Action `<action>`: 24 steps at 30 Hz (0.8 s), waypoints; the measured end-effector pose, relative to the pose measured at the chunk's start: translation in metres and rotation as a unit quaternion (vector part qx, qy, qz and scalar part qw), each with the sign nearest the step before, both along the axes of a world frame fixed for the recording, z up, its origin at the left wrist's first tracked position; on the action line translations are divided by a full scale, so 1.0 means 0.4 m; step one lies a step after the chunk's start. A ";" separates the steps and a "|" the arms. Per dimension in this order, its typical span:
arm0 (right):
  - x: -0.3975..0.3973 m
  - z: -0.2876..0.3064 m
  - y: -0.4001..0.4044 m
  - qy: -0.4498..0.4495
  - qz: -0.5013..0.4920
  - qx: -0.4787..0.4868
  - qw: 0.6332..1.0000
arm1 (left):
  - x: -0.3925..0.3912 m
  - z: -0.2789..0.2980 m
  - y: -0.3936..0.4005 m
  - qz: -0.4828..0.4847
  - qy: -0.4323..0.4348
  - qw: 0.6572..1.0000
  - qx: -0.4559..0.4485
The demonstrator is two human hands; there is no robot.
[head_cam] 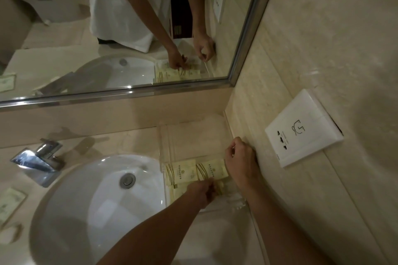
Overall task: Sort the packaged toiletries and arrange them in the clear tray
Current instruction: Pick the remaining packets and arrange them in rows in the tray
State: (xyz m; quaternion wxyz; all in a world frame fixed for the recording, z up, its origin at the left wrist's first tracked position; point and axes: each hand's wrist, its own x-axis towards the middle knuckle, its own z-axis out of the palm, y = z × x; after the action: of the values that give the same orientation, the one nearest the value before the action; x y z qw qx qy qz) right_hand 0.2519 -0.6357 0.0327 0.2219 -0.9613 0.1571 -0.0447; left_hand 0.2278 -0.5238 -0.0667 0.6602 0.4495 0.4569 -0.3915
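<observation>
A clear tray (193, 135) lies on the counter in the corner right of the basin. Two pale yellow toiletry packets lie side by side in it, one on the left (180, 173) and one on the right (212, 171). More packets (175, 194) sit just in front of them. My left hand (201, 192) reaches in from below and pinches a packet at the tray's near part. My right hand (240, 162) is at the tray's right side against the wall, fingers curled, thumb and finger pinched on something thin that I cannot make out.
A white basin (90, 200) with a chrome tap (38, 158) fills the left. A wall socket plate (301, 129) is on the right wall. A mirror (129, 28) runs along the back. Another packet (9, 202) lies at the far left counter edge.
</observation>
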 end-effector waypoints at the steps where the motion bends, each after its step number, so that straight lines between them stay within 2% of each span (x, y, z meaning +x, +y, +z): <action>1: 0.000 -0.002 0.000 0.003 0.000 -0.001 1.000 | 0.000 -0.001 0.001 0.003 -0.001 1.000 0.005; 13: 0.003 -0.008 0.003 0.029 0.015 -0.024 0.999 | 0.007 0.006 0.006 -0.045 0.038 0.998 -0.002; 24: 0.009 -0.012 0.007 0.033 0.020 -0.033 0.999 | 0.005 0.019 -0.001 0.020 0.048 0.997 -0.050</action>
State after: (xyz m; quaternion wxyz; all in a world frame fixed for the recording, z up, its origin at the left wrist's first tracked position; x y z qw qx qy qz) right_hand 0.2556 -0.6329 0.0280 0.1857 -0.9720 0.1436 -0.0137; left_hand 0.2296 -0.5244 -0.0592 0.6667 0.3876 0.4768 -0.4218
